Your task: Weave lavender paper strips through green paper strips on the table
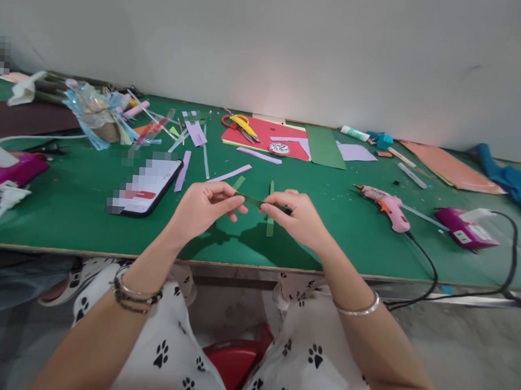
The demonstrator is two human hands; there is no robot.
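Both my hands are raised just above the green table (74,207), pinching one narrow dark green paper strip (255,202) between them. My left hand (207,206) grips its left end with thumb and fingers closed. My right hand (297,218) grips the right end the same way. Another green strip (270,219) lies flat on the table just below and behind my fingers. A short green scrap (239,183) lies a little farther back.
A phone (148,188) lies to the left and a pink glue gun (385,207) with a black cord to the right. Purple paper strips (229,174), scissors (242,126) on red paper (285,139), a ribbon bundle (95,111) and purple power adapters (465,228) lie around.
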